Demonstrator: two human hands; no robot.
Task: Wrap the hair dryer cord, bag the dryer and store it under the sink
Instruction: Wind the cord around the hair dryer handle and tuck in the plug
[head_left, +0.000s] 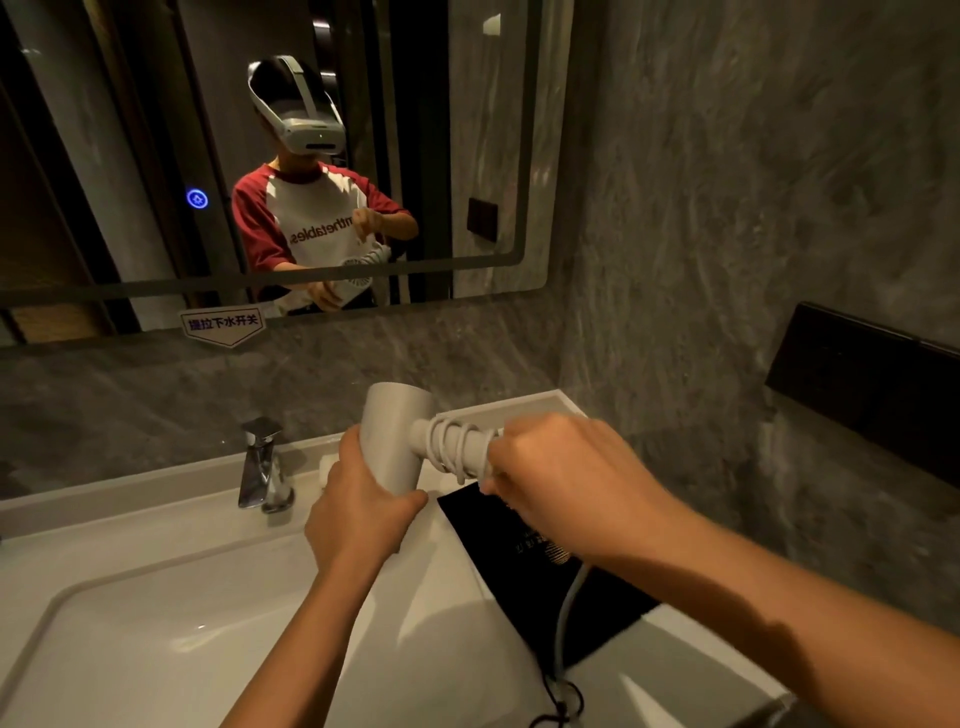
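A white hair dryer (397, 431) is held above the sink counter, its barrel upright and its handle pointing right. My left hand (358, 499) grips the barrel from below. Several turns of white cord (452, 441) circle the handle. My right hand (563, 473) is closed on the cord at the handle's end. The loose rest of the cord (566, 618) hangs down under my right wrist. A black drawstring bag (524, 566) lies flat on the counter beneath my right hand, its drawstring (558, 706) trailing toward me.
A white basin (171, 639) fills the lower left, with a chrome faucet (262, 467) behind it. A large mirror (467, 156) hangs on the grey stone wall. A black panel (872, 384) is fixed to the right wall. The counter edge (753, 701) ends at lower right.
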